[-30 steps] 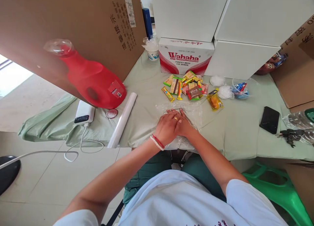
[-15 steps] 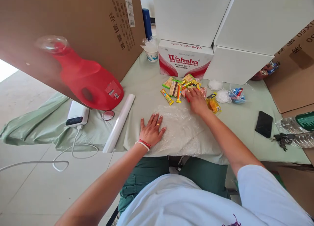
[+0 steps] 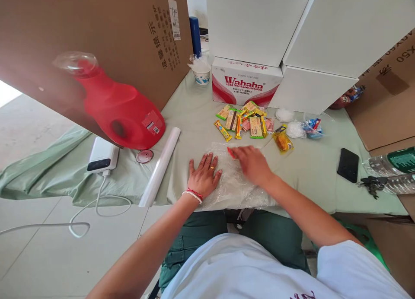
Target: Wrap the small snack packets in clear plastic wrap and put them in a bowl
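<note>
My left hand (image 3: 204, 177) lies flat with fingers spread on the left side of a clear plastic sheet (image 3: 230, 184) near the table's front edge. Over the sheet's upper part, my right hand (image 3: 254, 164) is closed on a small red item (image 3: 231, 152), which pokes out past its fingertips. Behind the hands is a pile of wrapped snacks, among them a yellow snack stick (image 3: 223, 131) and a green-edged cracker pack (image 3: 256, 127). A yellow snack packet (image 3: 283, 142) lies to the right of the pile.
A red jug (image 3: 126, 109) and a white plastic roll (image 3: 160, 167) are at the left, beside a white power bank (image 3: 103, 155). Behind the snacks stands a Wahaha box (image 3: 244, 84). A black phone (image 3: 348, 165) and clear bottles (image 3: 392, 163) lie at the right.
My right hand has moved from the snack pile toward me and to the left, over the sheet, with the red item in its fingers. My left hand keeps its place on the sheet.
</note>
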The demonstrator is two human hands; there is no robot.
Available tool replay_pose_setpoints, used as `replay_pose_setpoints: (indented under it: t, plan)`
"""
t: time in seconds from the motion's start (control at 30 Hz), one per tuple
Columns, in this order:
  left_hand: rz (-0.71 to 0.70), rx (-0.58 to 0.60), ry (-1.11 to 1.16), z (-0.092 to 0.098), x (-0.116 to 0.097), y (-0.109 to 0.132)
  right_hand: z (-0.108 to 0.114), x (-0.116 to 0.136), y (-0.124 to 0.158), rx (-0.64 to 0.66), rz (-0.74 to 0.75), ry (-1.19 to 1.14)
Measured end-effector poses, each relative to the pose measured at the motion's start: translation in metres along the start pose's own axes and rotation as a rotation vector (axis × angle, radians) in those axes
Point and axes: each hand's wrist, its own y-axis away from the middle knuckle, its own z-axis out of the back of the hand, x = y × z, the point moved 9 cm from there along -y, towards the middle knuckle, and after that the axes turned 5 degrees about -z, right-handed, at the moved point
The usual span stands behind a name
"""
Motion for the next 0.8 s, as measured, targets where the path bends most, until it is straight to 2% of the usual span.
replay_pose_setpoints:
  t: [0.07,0.13,0.2,0.3,0.37,0.4,0.53,0.57,0.63,0.7,0.8]
  plan:
    - [-0.005,-0.006,0.011,0.001,0.0,0.0,-0.032,0.027,0.015,0.121,0.058,-0.004]
    - [0.003,-0.014,0.024,0.002,0.001,0.001,-0.056,0.039,0.027,0.197,0.087,-0.037]
    - [0.029,-0.026,0.03,0.002,0.003,0.001,-0.067,0.039,0.036,0.235,0.079,-0.071]
    - [0.073,-0.038,0.018,0.002,0.007,0.002,-0.065,0.026,0.038,0.292,0.076,-0.138]
    - [0.081,-0.029,0.008,0.001,0.007,0.001,-0.052,0.007,0.025,0.28,0.08,-0.192]
    - [0.08,-0.022,0.003,0.0,0.007,0.001,-0.042,-0.009,0.013,0.234,0.061,-0.207]
    - [0.07,-0.004,-0.018,-0.002,0.006,0.0,-0.002,-0.104,-0.057,-0.054,-0.202,-0.118]
    - [0.068,-0.001,-0.024,-0.002,0.006,0.0,0.001,-0.127,-0.074,-0.076,-0.286,-0.074]
    - [0.067,0.004,-0.041,-0.001,0.006,0.0,-0.008,-0.16,-0.101,-0.016,-0.416,0.002]
    - [0.07,0.006,-0.06,-0.001,0.006,0.0,-0.025,-0.169,-0.112,0.073,-0.456,0.057]
    - [0.072,0.01,-0.075,-0.002,0.007,0.0,-0.048,-0.148,-0.102,0.116,-0.341,0.098]
